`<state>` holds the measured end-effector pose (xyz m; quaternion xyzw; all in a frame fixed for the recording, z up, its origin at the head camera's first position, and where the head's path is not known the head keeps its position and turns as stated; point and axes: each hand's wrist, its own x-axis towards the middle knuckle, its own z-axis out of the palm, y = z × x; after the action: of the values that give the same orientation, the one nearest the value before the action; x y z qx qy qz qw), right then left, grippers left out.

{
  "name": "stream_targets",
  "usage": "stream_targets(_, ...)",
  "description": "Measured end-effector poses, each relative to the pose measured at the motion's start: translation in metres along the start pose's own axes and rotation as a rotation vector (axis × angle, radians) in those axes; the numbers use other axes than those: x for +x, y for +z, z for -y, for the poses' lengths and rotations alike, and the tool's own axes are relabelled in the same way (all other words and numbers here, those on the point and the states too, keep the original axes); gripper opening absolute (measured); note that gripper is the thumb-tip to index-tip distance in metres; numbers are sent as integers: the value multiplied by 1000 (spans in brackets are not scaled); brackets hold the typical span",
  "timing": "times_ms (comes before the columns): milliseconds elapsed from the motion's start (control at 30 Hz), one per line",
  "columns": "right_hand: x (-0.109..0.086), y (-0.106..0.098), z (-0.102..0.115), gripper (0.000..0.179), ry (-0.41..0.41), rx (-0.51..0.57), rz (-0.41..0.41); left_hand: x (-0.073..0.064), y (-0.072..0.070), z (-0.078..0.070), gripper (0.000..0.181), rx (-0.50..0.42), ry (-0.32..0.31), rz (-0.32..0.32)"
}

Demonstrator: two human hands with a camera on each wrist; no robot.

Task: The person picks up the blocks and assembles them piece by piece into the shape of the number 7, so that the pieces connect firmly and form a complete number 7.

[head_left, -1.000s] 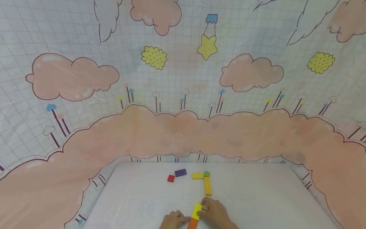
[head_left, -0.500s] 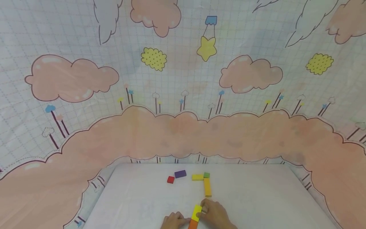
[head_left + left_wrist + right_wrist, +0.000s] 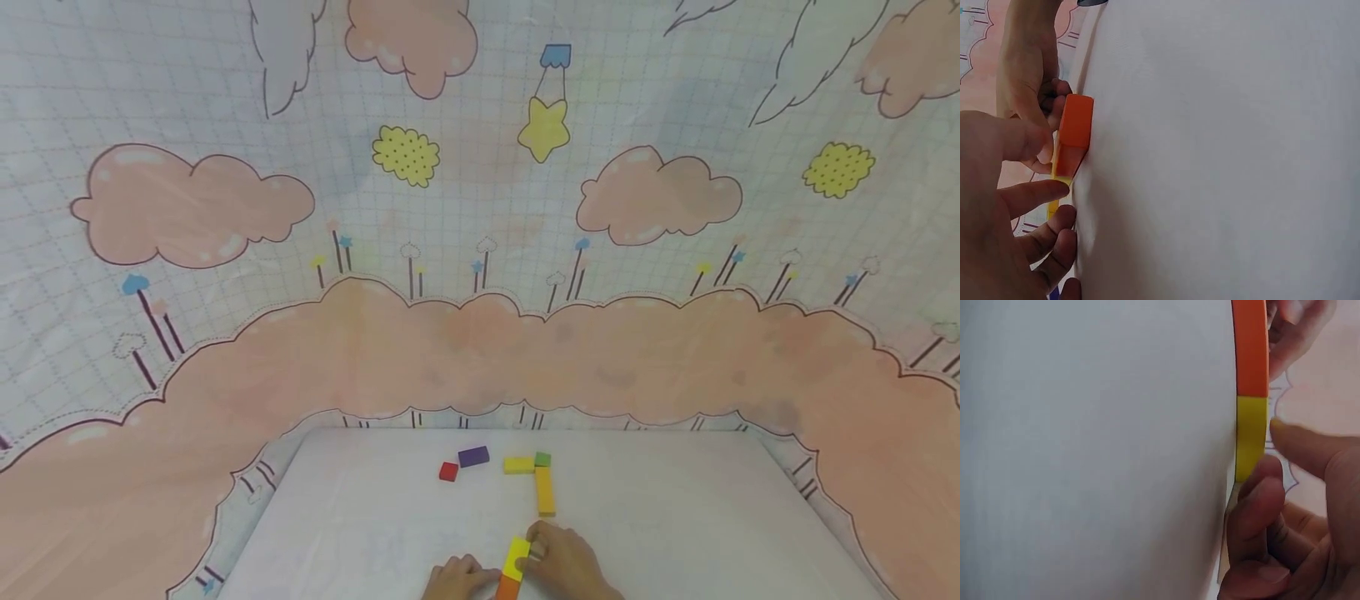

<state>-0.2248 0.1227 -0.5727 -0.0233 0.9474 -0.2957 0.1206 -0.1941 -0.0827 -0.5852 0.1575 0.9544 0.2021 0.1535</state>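
Observation:
In the head view a yellow block (image 3: 516,553) and an orange block (image 3: 507,588) lie end to end in a slanting line at the table's near edge. My right hand (image 3: 570,564) holds the yellow block, its thumb on the side and its curled fingers at the far end. From the left, my left hand (image 3: 452,578) touches the row near the joint with an outstretched index finger (image 3: 1038,192); its other fingers bend loosely. The right wrist view shows the orange block (image 3: 1252,350) flush against the yellow one (image 3: 1251,437). The orange block's near end is cut off in the head view.
Farther back on the white table (image 3: 360,500) stand a yellow block (image 3: 518,465), a small green block (image 3: 543,459) and a long amber block (image 3: 545,492), forming a corner. Left of them lie a purple block (image 3: 473,456) and a red cube (image 3: 448,472). A patterned cloth (image 3: 480,350) hangs behind.
The head view has tilted very slightly. Both hands and the blocks keep practically the same places.

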Motion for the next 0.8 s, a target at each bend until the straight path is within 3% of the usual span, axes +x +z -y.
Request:
stream_targets(100, 1, -2, -4, 39, -20, 3, -25, 0, -2, -1, 47, -15, -12, -11)
stream_targets(233, 1, -8, -8, 40, -5, 34, -90, -1, -7, -1, 46, -115, -19, -31)
stream_targets(400, 0, -17, -14, 39, 25, 101, -110, 0, -12, 2, 40, -166, 73, -16)
stream_targets(567, -3, -19, -22, 30, -47, 72, -159, 4, -16, 0, 44, -122, 147, 20)
stream_targets(800, -5, -19, -27, 21, -69, 39, -194, 8, -18, -5, 54, -15, 168, 68)
